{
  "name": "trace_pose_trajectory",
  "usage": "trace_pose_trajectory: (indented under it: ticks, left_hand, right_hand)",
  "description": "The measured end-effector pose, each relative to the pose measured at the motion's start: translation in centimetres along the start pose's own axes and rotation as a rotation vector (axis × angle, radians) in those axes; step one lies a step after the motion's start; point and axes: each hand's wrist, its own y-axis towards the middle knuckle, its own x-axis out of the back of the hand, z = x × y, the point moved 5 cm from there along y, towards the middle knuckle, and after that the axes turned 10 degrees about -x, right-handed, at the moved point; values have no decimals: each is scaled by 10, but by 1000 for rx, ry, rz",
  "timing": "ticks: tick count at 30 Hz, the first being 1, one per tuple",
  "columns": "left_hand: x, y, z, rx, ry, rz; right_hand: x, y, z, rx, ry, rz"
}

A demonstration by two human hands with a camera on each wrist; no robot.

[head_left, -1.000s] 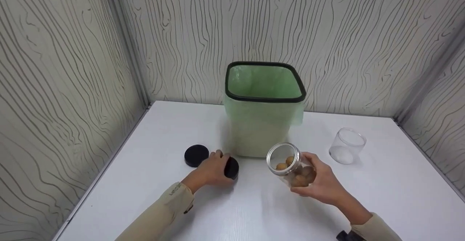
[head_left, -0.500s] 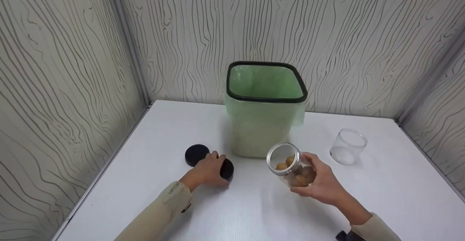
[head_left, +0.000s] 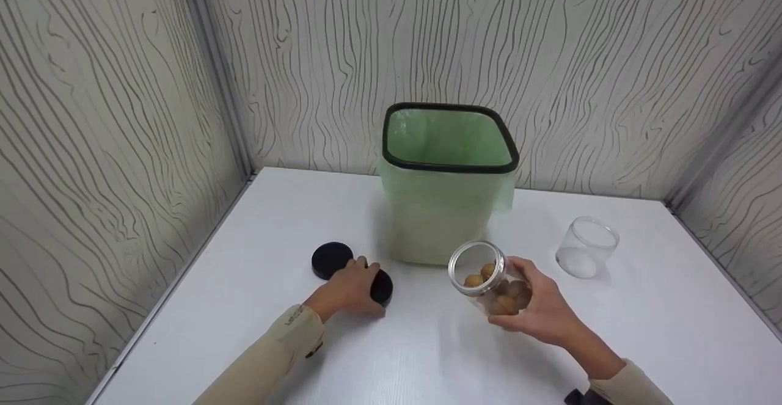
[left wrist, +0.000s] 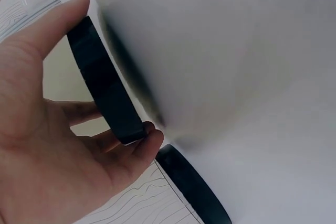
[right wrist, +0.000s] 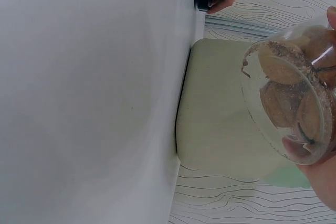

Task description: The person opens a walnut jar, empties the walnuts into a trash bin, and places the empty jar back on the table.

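Note:
A black round lid point(head_left: 383, 287) is gripped by its edges between the thumb and fingers of my left hand point(head_left: 349, 291). In the left wrist view that lid point(left wrist: 107, 80) is close over the white surface, its shadow beside it. A second black lid point(head_left: 332, 260) lies flat just behind the left hand. My right hand point(head_left: 544, 313) holds a clear jar point(head_left: 479, 300) tilted, its uncovered mouth facing up and to the left. Several brown walnuts point(right wrist: 307, 106) are inside, with brown crumbs along the jar's bottom in the right wrist view.
A bin point(head_left: 437, 228) with a green liner point(head_left: 449, 188) and a dark rim stands behind both hands. An uncovered clear jar point(head_left: 586, 249) sits at the right on the white table point(head_left: 281, 209). Patterned walls point(head_left: 342, 38) enclose the back and sides.
My left hand has shifted a little left with the black lid, closer to the lid lying on the table. The right hand and the jar of walnuts stay about where they were.

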Motion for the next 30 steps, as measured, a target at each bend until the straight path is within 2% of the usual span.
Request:
trace_pose_trajectory:
  ticks: [9,15,23,30]
  left_hand:
    - [-1,-2,-3,-23,13,-2]
    - [-2,-1,-2,-17,31,9]
    - [-2,-3,-3,-9,17,20]
    - [-2,-2,-2,9,19,34]
  right_hand:
    - [0,-1,2,25,13,-8]
    - [0,-1,4,-8,-21,-10]
    - [8,-6,36,-4,-20,-6]
    - [10,-7,38,-3,7,-1]
